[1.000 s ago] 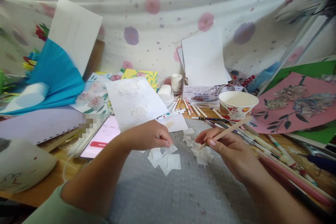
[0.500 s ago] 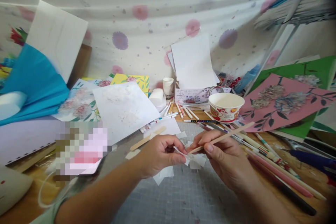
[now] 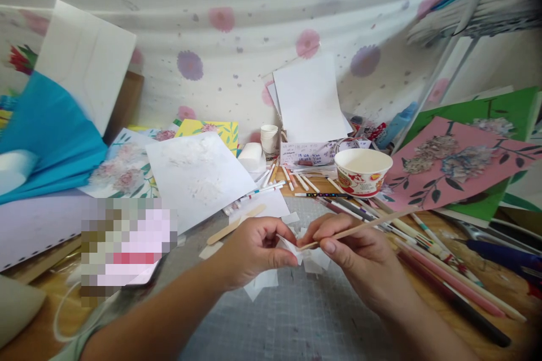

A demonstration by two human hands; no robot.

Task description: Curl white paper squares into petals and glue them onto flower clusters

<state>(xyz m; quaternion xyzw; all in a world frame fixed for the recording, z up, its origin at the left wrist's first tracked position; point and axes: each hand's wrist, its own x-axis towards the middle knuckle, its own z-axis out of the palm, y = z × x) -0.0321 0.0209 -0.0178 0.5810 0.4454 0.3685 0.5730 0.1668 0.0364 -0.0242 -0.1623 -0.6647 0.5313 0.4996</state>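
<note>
Paper pc (image 3: 289, 246) pinched in L hand (image 3: 256, 249), stick (image 3: 376, 221) in R hand (image 3: 365, 256).

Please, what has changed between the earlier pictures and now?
The left hand moved right, toward the right hand, bringing a paper piece to the tip of the wooden stick. The right hand still holds the wooden stick; the bowl stayed in place.
</note>
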